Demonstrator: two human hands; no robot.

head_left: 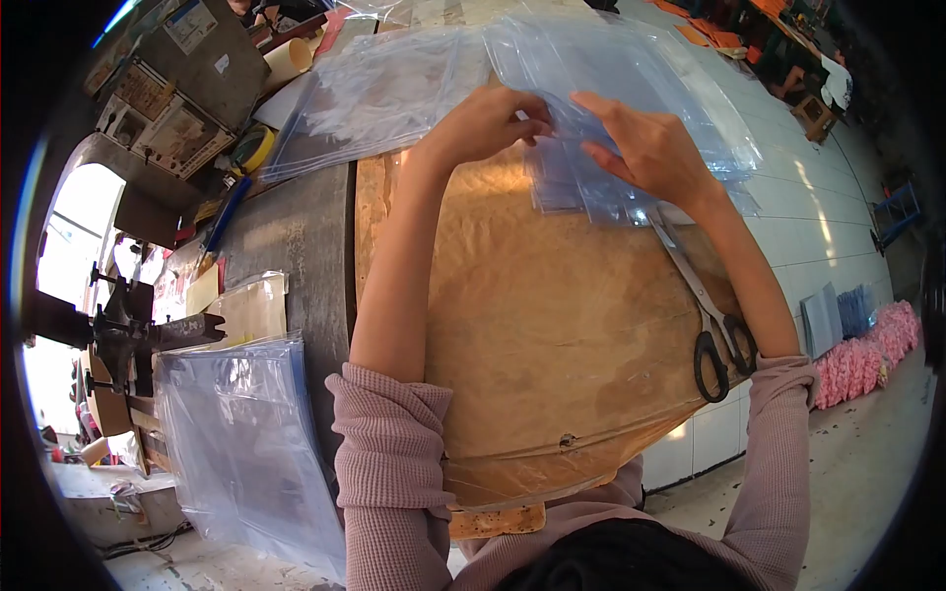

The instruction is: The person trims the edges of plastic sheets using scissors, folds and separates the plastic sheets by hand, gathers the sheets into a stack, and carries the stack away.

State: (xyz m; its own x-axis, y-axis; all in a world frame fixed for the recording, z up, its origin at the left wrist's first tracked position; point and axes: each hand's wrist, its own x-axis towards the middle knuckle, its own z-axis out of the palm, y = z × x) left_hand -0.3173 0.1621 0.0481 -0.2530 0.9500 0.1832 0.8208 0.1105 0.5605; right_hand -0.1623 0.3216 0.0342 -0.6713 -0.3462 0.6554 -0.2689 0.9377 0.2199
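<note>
Clear bluish plastic sheets (pixel 631 74) lie in a stack at the far end of the work table. At the near left edge of this stack, my left hand (pixel 483 126) has its fingers curled in on the edge of a clear plastic sheet; the exact contact is hard to make out. My right hand (pixel 650 153) hovers over the same stack, thumb and fingers apart, palm turned toward the left hand. Scissors (pixel 698 286) with black handles rest on the table's right side below my right forearm, their blade tips near the sheets.
Brown covering (pixel 552 325) spans the table. More clear sheets (pixel 384 89) lie at far left, and another plastic stack (pixel 246 424) hangs at lower left. A metal clamp-like fixture (pixel 128 330) juts in at left. Pink bundles (pixel 867 355) sit on the floor at right.
</note>
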